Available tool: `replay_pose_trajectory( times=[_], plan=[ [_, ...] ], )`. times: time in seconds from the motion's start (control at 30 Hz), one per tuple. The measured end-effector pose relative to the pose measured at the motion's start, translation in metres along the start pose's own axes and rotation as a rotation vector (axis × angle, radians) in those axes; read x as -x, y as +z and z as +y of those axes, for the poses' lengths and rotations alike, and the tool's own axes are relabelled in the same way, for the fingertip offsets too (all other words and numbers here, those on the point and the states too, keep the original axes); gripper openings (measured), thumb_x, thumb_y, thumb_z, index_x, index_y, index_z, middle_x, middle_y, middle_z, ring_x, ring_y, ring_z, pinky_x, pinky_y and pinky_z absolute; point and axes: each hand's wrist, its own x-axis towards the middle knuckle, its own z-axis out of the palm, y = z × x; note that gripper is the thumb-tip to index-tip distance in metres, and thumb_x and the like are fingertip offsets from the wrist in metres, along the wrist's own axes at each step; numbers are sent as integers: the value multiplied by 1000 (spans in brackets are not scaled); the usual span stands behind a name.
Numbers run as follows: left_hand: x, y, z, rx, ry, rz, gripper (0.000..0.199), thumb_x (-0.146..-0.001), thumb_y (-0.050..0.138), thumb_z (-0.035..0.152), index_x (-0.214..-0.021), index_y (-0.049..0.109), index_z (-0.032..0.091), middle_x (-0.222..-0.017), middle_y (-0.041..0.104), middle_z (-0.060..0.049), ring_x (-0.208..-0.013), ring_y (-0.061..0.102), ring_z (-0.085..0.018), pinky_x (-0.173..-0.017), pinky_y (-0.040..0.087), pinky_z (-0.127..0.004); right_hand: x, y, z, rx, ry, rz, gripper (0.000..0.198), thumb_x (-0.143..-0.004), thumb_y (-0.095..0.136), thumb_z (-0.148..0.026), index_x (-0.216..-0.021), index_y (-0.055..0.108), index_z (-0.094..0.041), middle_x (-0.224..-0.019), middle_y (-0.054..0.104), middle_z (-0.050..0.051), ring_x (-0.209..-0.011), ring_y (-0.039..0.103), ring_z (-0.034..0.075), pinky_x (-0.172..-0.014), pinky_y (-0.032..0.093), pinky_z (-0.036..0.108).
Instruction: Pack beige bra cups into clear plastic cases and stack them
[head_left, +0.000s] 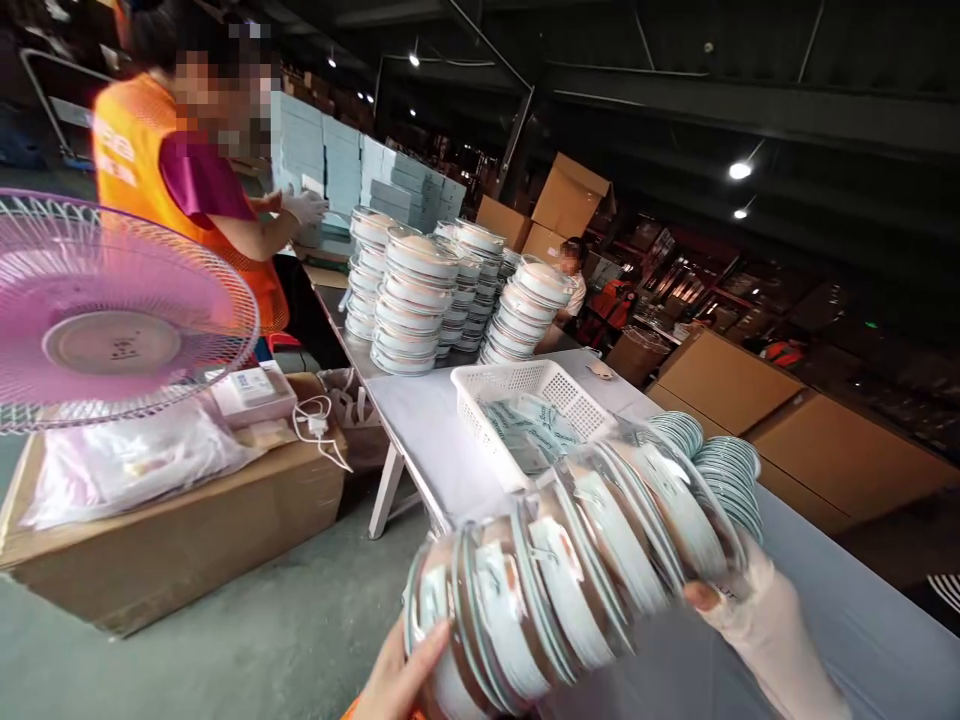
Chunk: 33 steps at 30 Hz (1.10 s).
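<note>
A long stack of round, plastic-wrapped packs (592, 540) with white sides, brown faces and teal rims is held tilted on its side between my two hands. My left hand (405, 665) grips the near-left end, thumb over the edge. At the far-right end, my right hand (739, 610), in a white glove with a bare thumb tip, presses round the last pack. Just behind the stack, a white perforated basket (480, 425) holds flat teal-printed packets (532, 425). Teal-rimmed discs (727, 480) lie in rows to the right of it.
Tall stacks of similar round packs (412, 300) stand on the far part of the table (420, 440). A pink fan (112, 330) is at the left, above a cardboard box (180, 540). A co-worker in an orange vest (142, 160) stands beyond. Large cartons (847, 440) line the right.
</note>
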Motion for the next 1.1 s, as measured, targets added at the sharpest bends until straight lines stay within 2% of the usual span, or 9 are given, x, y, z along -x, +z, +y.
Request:
replay_pose_trajectory(
  times=[0.1, 0.23, 0.37, 0.5, 0.57, 0.67, 0.77, 1.0, 1.1],
  plan=[
    [-33, -34, 64, 42, 152, 148, 101, -63, 78, 76, -144, 57, 20, -146, 64, -13, -145, 46, -44, -117, 43, -59, -38, 56, -107, 27, -339, -101, 84, -59, 79, -81, -125, 65, -31, -118, 72, 13, -101, 73, 36, -91, 61, 46],
    [-119, -72, 137, 71, 429, 240, 102, -65, 77, 76, -142, 56, 13, -143, 65, -19, -134, 59, -42, -109, 52, -53, -104, 145, -222, 50, -811, -167, 76, -77, 80, -65, -135, 58, -21, -140, 63, 12, -131, 59, 31, -114, 47, 40],
    [-207, -89, 181, -283, 572, 474, 82, -94, 47, 66, -155, 35, 12, -143, 61, -25, -121, 68, -36, -100, 57, -54, -167, 222, -284, 172, -880, -319, 69, -76, 88, -49, -128, 59, -13, -136, 64, 14, -124, 61, 29, -107, 48, 39],
    [-259, -86, 193, -557, 613, 656, 91, -85, 67, 59, -155, 37, 8, -158, 38, -34, -150, 33, -51, -117, 23, -76, -204, 272, -305, 301, -845, -405, 74, -78, 88, -46, -133, 55, -10, -149, 53, 17, -140, 46, 31, -114, 44, 46],
    [-276, -80, 193, -745, 718, 707, 108, -79, 73, 61, -161, 25, 10, -166, 19, -35, -155, 15, -54, -116, 16, -80, -214, 286, -306, 344, -803, -394, 78, -76, 90, -44, -135, 52, -11, -151, 49, 17, -144, 40, 32, -113, 45, 49],
    [-301, -68, 194, -1014, 944, 719, 131, -70, 81, 65, -166, 6, 15, -169, 7, -34, -157, 9, -53, -112, 25, -81, -228, 295, -303, 358, -770, -414, 80, -72, 92, -45, -134, 50, -16, -151, 50, 15, -144, 40, 30, -108, 50, 50],
    [-323, -57, 198, -1057, 1056, 733, 128, -71, 84, 60, -166, 8, 20, -170, 14, -31, -156, 14, -53, -112, 28, -80, -240, 300, -299, 370, -760, -432, 81, -71, 93, -45, -134, 49, -19, -153, 48, 14, -144, 40, 28, -106, 52, 48],
    [-369, -59, 233, -1042, 1027, 723, 123, -72, 86, 52, -165, 11, 22, -169, 21, -28, -155, 21, -52, -112, 32, -78, -270, 327, -311, 422, -727, -383, 73, -78, 88, -41, -132, 49, -11, -144, 55, 16, -133, 48, 31, -100, 54, 48],
    [-387, -58, 250, -1052, 1026, 717, 122, -73, 86, 51, -164, 13, 18, -169, 21, -30, -155, 22, -52, -112, 34, -77, -288, 346, -312, 423, -745, -318, 80, -83, 84, -42, -144, 42, -9, -148, 50, 18, -135, 45, 32, -103, 51, 47]
  ],
)
